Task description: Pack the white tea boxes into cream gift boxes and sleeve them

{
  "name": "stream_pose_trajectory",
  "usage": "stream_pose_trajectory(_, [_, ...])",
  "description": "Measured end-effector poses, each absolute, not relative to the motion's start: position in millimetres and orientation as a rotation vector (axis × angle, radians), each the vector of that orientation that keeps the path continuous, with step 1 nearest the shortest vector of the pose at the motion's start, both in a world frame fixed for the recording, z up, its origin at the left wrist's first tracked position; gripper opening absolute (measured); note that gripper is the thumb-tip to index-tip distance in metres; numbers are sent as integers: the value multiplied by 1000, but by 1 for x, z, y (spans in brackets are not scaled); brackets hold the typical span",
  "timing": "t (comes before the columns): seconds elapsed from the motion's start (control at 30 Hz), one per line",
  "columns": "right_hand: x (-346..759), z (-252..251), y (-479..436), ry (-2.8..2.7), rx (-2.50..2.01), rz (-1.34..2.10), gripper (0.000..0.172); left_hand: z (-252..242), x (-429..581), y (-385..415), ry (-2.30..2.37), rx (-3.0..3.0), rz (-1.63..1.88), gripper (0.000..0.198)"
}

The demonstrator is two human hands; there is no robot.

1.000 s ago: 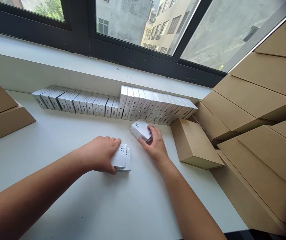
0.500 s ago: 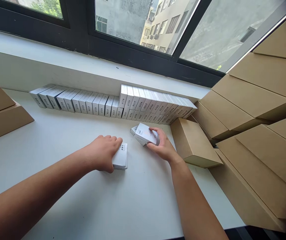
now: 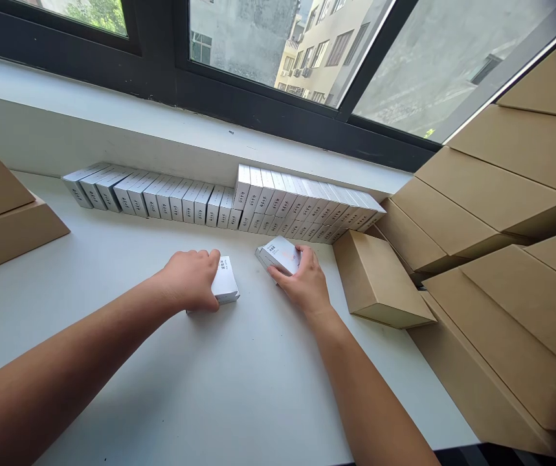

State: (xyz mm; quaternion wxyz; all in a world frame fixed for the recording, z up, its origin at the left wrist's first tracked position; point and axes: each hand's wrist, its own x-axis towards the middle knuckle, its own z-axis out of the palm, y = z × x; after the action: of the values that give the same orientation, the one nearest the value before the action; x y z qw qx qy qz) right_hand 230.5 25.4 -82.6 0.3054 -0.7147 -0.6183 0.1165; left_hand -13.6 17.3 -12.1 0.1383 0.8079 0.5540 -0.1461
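While left grip and right grip clasp box edges, open tabletop intervenes.

The left hand is bare, with rounded fingers. Its forearm, bare too, runs in from eight o'clock, broad at the edge and tapering to a plain wrist. The right hand is likewise bare; the right arm, from five o'clock, is bare to the edge and narrows the same way. Between four and five o'clock lies dark, faintly striped material, possibly clothing; I cannot tell.
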Motion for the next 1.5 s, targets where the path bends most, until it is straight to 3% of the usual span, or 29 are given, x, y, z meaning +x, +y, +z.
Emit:
stream_pose_trajectory(0.1, [240, -70, 18, -1762, -1934, 427, 69, -12, -16, 19, 1602, 2325, -427, 48])
stream_pose_trajectory(0.3, [277, -45, -3, -2123, -1691, 983, 79, -10, -28, 26, 1534, 2331, -462, 49])
stream_pose_trajectory(0.53, [261, -51, -2, -2220, -1716, 593, 74, -12, -32, 30, 1518, 2346, -444, 50])
stream_pose_trajectory(0.77, [244, -45, -12, -2158, -1875, 603, 70, -11, -32, 30, 1507, 2361, -411, 48])
stream_pose_trajectory(0.9, [236, -42, -18, -2130, -1914, 549, 78, -11, -32, 28, 1489, 2423, -391, 51])
stream_pose_trajectory(1.2, [230, -34, -21, -2201, -1820, 409, 55, -20, -19, 26, 1488, 2429, -201, 53])
stream_pose_trajectory(1.5, [224, -32, -27, -2263, -1798, 523, 52, -2, -28, 22, 1529, 2369, -444, 45])
